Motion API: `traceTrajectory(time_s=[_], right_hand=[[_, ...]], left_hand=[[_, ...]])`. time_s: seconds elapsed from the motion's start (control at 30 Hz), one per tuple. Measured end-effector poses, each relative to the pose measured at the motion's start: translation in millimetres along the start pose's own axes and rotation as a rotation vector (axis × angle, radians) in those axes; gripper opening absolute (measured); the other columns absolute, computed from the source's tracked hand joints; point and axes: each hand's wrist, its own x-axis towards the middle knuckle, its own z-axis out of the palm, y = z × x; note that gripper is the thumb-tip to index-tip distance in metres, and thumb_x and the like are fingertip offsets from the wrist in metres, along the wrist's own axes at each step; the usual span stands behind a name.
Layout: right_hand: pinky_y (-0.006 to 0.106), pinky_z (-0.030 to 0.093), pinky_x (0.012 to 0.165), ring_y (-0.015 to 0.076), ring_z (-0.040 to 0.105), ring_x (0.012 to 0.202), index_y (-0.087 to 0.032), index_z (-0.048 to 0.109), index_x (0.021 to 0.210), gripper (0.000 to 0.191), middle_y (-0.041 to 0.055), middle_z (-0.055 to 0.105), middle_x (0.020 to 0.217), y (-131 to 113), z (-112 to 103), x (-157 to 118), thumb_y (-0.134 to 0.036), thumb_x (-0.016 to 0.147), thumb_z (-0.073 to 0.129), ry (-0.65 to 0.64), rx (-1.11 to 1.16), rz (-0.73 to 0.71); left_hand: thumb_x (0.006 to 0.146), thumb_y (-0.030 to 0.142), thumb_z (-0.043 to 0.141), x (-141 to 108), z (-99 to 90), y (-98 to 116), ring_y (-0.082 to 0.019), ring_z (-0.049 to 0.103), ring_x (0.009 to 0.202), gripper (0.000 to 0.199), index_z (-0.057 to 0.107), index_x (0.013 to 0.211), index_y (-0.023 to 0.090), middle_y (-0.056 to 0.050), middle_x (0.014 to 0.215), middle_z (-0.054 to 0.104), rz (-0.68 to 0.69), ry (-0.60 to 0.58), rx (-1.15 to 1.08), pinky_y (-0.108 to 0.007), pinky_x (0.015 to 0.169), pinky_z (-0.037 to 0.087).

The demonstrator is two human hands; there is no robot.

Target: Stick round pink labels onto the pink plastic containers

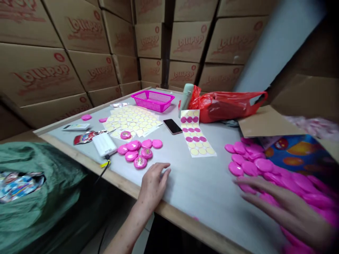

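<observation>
My left hand rests near the table's front edge, fingers loosely bent and thumb apart, with nothing in it. Just beyond it lies a small group of round pink cases, a few with a printed label on top. At the right, my right hand reaches with fingers stretched over a big heap of round pink cases; it is somewhat blurred and no case shows in its grip. A strip of round stickers, some yellowish and some magenta, leans against the red bag in the middle.
Sheets of yellowish round stickers, a phone, a white power bank and a pink basket lie across the table. A red plastic bag and a green bottle stand behind. An opened carton borders the heap.
</observation>
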Motion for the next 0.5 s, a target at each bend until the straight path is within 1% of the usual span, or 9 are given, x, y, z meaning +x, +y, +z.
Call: traceTrajectory(time_s=[0.03,0.1,0.13,0.17,0.2,0.23,0.3,0.4,0.5], right_hand=[[0.039,0.058,0.094,0.0239,0.067,0.112,-0.033,0.069,0.120,0.025,0.0088,0.069,0.127,-7,20,36,-0.041,0.096,0.064,-0.106,-0.016,-0.062],[0.048,0.051,0.105,0.0314,0.061,0.124,-0.025,0.065,0.128,0.043,0.0133,0.066,0.132,-17,62,98,-0.042,0.090,0.071,-0.137,-0.065,-0.097],[0.054,0.050,0.105,0.0348,0.059,0.126,-0.021,0.063,0.131,0.053,0.0153,0.064,0.135,-20,81,120,-0.045,0.086,0.076,-0.147,-0.095,-0.101],[0.056,0.050,0.102,0.0344,0.060,0.125,-0.019,0.062,0.131,0.052,0.0150,0.063,0.135,-21,98,135,-0.045,0.087,0.075,-0.156,-0.121,-0.105],[0.054,0.051,0.100,0.0304,0.062,0.121,-0.018,0.062,0.129,0.044,0.0125,0.063,0.134,-19,110,143,-0.041,0.092,0.069,-0.166,-0.141,-0.112],[0.051,0.053,0.098,0.0272,0.064,0.116,-0.018,0.063,0.126,0.038,0.0108,0.064,0.131,-17,117,145,-0.039,0.095,0.067,-0.173,-0.156,-0.116],[0.047,0.055,0.094,0.0238,0.066,0.109,-0.018,0.067,0.117,0.025,0.0089,0.068,0.123,-7,119,137,-0.034,0.098,0.063,-0.161,-0.175,-0.105],[0.048,0.059,0.085,0.0284,0.071,0.099,-0.019,0.072,0.102,0.018,0.0108,0.075,0.107,2,99,109,-0.029,0.098,0.058,-0.097,-0.167,-0.065],[0.046,0.062,0.079,0.0293,0.074,0.096,-0.021,0.071,0.108,0.024,0.0115,0.077,0.110,-10,72,65,-0.030,0.099,0.050,-0.018,-0.116,-0.069]], left_hand=[[0.085,0.034,0.069,0,0.5,-3,-0.029,0.066,0.100,0.022,0.078,0.103,0.027,-0.009,0.103,0.075,-0.009,-0.013,-0.012,-0.042,0.097,0.048],[0.082,0.034,0.072,0,2.4,-8,-0.029,0.067,0.100,0.026,0.078,0.106,0.027,-0.009,0.104,0.076,-0.029,-0.031,-0.031,-0.042,0.096,0.049],[0.082,0.034,0.072,0,3.2,-9,-0.028,0.068,0.101,0.029,0.077,0.109,0.027,-0.009,0.106,0.076,-0.052,-0.032,-0.048,-0.042,0.096,0.049],[0.082,0.035,0.072,0,3.9,-10,-0.028,0.068,0.102,0.032,0.076,0.112,0.027,-0.009,0.108,0.076,-0.091,-0.033,-0.076,-0.042,0.096,0.049],[0.083,0.036,0.071,0,4.8,-9,-0.028,0.068,0.102,0.035,0.074,0.117,0.026,-0.010,0.110,0.075,-0.144,-0.040,-0.122,-0.042,0.096,0.050],[0.083,0.037,0.072,0,6.4,-8,-0.027,0.069,0.101,0.039,0.072,0.120,0.025,-0.011,0.112,0.074,-0.207,-0.051,-0.189,-0.042,0.095,0.050],[0.081,0.039,0.075,-1,13.4,-1,-0.027,0.068,0.105,0.049,0.068,0.127,0.021,-0.013,0.118,0.072,-0.335,-0.083,-0.375,-0.041,0.095,0.051],[0.079,0.042,0.079,-4,34.5,14,-0.028,0.059,0.126,0.068,0.056,0.139,0.018,-0.019,0.139,0.060,-0.515,-0.131,-0.693,-0.040,0.103,0.047],[0.083,0.050,0.075,-5,60.1,29,-0.028,0.052,0.135,0.072,0.049,0.142,0.019,-0.019,0.151,0.049,-0.733,-0.222,-0.977,-0.039,0.108,0.043]])
